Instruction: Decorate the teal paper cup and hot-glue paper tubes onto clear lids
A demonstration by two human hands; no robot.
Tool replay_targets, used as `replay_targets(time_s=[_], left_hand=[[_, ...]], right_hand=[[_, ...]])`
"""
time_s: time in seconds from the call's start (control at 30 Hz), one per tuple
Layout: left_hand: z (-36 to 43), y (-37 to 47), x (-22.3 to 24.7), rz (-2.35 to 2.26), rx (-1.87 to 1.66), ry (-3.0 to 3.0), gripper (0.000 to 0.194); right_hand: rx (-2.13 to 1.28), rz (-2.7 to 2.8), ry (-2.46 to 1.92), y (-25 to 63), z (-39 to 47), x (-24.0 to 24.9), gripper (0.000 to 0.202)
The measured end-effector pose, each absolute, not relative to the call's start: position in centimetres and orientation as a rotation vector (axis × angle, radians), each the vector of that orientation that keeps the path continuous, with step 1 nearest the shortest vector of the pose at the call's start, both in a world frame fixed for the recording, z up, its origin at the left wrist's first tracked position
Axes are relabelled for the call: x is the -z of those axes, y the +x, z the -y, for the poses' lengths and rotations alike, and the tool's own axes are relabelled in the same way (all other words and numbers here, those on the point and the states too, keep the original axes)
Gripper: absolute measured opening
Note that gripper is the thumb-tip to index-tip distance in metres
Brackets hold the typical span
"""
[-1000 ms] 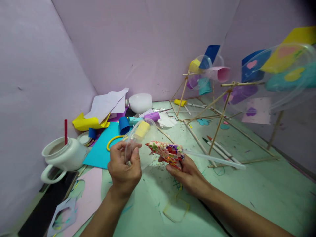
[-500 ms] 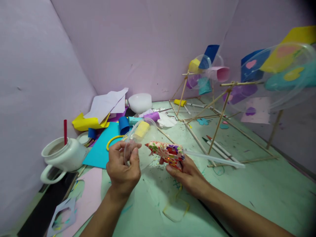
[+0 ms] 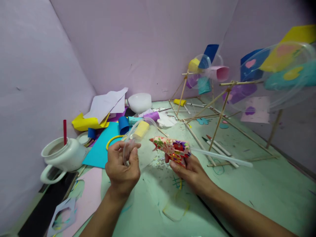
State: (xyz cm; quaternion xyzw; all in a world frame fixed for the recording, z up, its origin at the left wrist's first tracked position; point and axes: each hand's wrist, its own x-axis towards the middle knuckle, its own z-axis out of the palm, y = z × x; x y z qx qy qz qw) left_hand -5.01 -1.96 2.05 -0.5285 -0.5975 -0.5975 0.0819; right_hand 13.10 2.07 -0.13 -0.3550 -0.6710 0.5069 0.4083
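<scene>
I am pinching the clear plastic lid in my left hand and gripping the floral glue gun in my right hand above open green bench, while the white jug is holding what looks like a red stick.

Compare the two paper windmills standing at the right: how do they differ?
The near windmill looks larger and runs off the frame's right edge, while the far windmill looks smaller and sits whole by the back wall. The near one's blades carry heart and flower cutouts; the far one's blades are plain coloured paper. Both have clear round discs on wooden stick frames standing on the green table.
</scene>
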Motion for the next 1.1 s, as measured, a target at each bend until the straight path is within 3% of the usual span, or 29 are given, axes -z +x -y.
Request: replay_targets(time_s=[0.7, 0.83, 1.1], left_hand=[[2.06, -4.59, -1.79, 1.727, 1.894, -1.659, 0.029], [2.01, -4.51, -2.3, 1.694, 1.771, -1.652, 0.02], [1.89, -4.85, -1.88, 1.719, 1.879, -1.592, 0.027]], right_hand=[[-1.34, 1.721, -0.788, 12.62, -1.79, 0.79, 0.014], [-1.337, 1.704, -0.811, 12.77, -1.83, 0.9, 0.017], [-1.386, 1.686, -0.832, 13.14, -1.98, 0.22, 0.023]])
